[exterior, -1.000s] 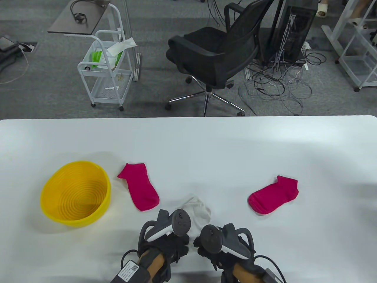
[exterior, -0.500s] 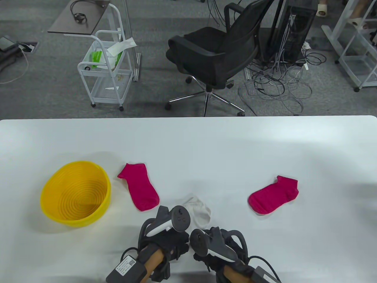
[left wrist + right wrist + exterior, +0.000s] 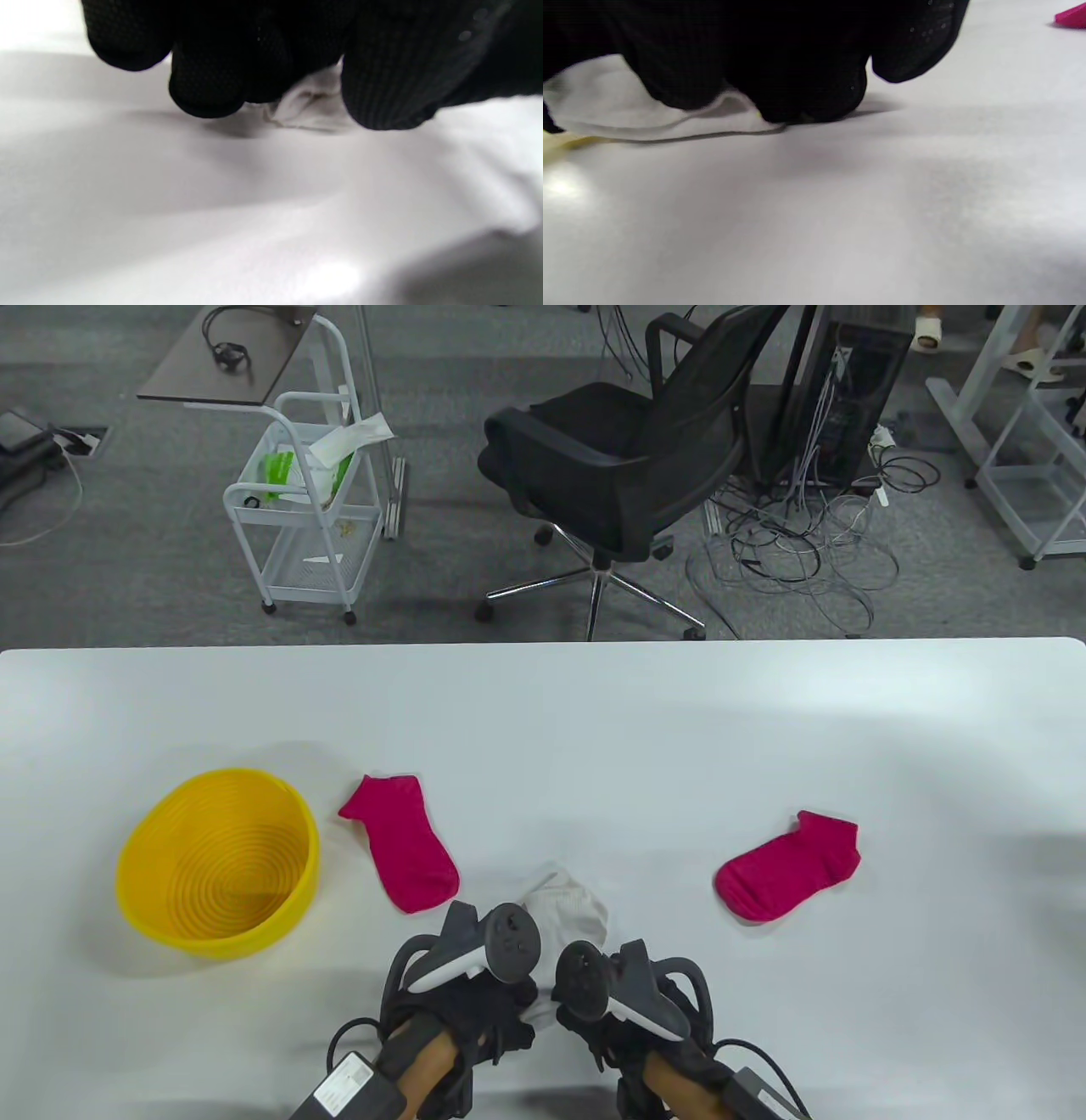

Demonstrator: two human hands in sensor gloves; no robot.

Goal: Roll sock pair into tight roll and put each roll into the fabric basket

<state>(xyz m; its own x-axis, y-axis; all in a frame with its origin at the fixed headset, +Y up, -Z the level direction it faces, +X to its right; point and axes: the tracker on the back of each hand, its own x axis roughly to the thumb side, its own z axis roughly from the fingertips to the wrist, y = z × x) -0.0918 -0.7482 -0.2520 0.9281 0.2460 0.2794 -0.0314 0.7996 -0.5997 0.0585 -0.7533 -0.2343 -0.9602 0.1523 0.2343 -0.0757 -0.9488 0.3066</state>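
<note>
A white sock pair (image 3: 567, 909) lies near the table's front edge, its near end hidden under both hands. My left hand (image 3: 499, 1003) curls its fingers (image 3: 208, 93) over the bunched white fabric (image 3: 307, 106). My right hand (image 3: 587, 1016) is close beside it, with fingers (image 3: 814, 97) curled down on the sock's edge (image 3: 649, 118). One pink sock (image 3: 407, 844) lies flat next to the yellow basket (image 3: 310, 857) at the left. A second pink sock (image 3: 789, 865) lies to the right, apart from the hands.
The white table's far edge (image 3: 543, 645) runs across the middle of the table view. Beyond it on the floor are a black office chair (image 3: 628, 458), a white trolley (image 3: 305, 509) and tangled cables (image 3: 806, 543).
My right hand has shifted left and now sits closer to the left hand. Both wrists have drifted slightly left. The socks and the basket have not moved.
</note>
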